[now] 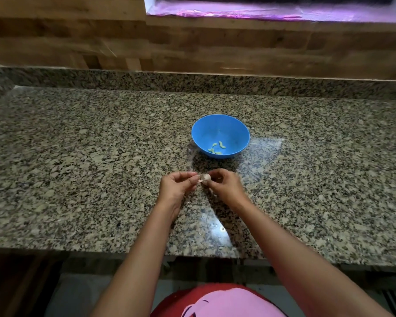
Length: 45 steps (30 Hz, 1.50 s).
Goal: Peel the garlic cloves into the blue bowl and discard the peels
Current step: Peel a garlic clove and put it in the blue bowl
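A blue bowl (220, 124) stands on the granite counter (101, 156), with several pale peeled garlic cloves (217, 147) lying in its bottom. Just in front of the bowl, above the counter, both hands meet around one small garlic piece (205, 177) with whitish-pink skin. My left hand (176, 188) pinches its left end with thumb and fingertips. My right hand (223, 186) pinches it from the right side. A thin bit of loose skin sticks out toward the left fingers.
The speckled granite counter runs wide to both sides, with a raised granite lip (192, 81) and a wood-panelled wall (146, 46) behind. A small pale scrap (222, 229) lies near the counter's front edge. A window sill (272, 12) is at top right.
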### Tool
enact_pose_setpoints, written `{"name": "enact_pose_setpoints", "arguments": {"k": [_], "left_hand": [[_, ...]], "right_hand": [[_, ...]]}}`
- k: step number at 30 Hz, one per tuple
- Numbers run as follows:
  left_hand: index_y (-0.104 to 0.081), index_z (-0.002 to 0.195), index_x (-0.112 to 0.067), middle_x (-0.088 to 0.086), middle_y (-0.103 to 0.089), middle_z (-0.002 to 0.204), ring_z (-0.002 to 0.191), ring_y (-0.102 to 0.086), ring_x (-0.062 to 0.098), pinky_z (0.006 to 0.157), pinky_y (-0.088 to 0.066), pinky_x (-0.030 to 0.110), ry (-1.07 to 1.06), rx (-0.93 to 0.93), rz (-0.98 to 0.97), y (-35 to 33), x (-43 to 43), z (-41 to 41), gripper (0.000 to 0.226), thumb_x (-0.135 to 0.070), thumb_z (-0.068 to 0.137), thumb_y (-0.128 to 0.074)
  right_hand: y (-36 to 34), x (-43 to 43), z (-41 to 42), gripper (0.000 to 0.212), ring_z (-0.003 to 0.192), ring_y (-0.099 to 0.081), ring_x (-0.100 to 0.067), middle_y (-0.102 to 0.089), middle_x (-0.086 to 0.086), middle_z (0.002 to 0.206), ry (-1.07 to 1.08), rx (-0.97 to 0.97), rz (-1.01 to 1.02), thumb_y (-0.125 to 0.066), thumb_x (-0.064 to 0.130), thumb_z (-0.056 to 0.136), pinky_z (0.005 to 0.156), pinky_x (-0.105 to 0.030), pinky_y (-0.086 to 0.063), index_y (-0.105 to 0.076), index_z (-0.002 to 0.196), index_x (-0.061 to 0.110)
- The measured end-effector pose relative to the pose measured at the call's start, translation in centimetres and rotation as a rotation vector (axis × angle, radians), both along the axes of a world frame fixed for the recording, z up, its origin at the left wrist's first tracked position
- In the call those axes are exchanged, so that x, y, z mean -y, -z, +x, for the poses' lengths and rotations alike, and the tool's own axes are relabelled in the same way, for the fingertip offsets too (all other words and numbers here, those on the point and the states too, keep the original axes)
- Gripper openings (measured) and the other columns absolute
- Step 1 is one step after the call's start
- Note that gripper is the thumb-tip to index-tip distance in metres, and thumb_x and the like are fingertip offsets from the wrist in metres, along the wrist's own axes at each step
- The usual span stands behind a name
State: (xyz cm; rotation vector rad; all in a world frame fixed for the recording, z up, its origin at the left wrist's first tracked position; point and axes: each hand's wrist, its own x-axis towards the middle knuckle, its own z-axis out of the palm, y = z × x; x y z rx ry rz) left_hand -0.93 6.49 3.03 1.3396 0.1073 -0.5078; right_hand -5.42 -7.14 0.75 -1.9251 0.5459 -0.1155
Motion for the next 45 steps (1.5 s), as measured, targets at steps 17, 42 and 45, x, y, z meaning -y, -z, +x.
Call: {"name": "enact_pose_setpoints", "arguments": {"k": [17,42,45], "left_hand": [[-0.063,0.097,-0.013,0.000,-0.068,0.089,0.085,-0.062,0.015,0.073,-0.051,0.025,0.230,0.465,0.483,2.6,1.6,-4.8,0.015,-0.025,0.090,-0.060],[-0.056,0.125,-0.015,-0.001,-0.056,0.122,0.115,-0.046,0.011,0.093,-0.033,0.019,0.389,0.754,0.688,3.8,0.9,-5.5,0.033,-0.029,0.096,-0.048],[-0.057,0.100,-0.016,-0.004,-0.060,0.088,0.074,-0.052,0.003,0.062,-0.041,0.014,0.416,0.515,0.424,2.2,1.7,-5.1,0.016,-0.026,0.098,-0.045]], "right_hand": [[-1.7,1.2,-5.8,0.004,0.061,-0.058,-0.006,-0.064,0.002,0.072,-0.027,0.024,-0.158,-0.064,0.011,0.087,0.059,-0.022,-0.050,-0.066,0.084,0.010],[-2.0,1.7,-5.5,0.007,0.058,-0.057,-0.014,-0.064,-0.010,0.073,0.016,-0.102,0.498,-0.057,0.004,0.090,0.054,-0.024,-0.052,-0.060,0.084,0.002],[-2.7,0.9,-5.9,0.011,0.054,-0.056,-0.011,-0.061,-0.008,0.068,0.071,-0.034,0.849,-0.052,-0.001,0.090,0.050,-0.018,-0.050,-0.060,0.084,-0.002]]}}
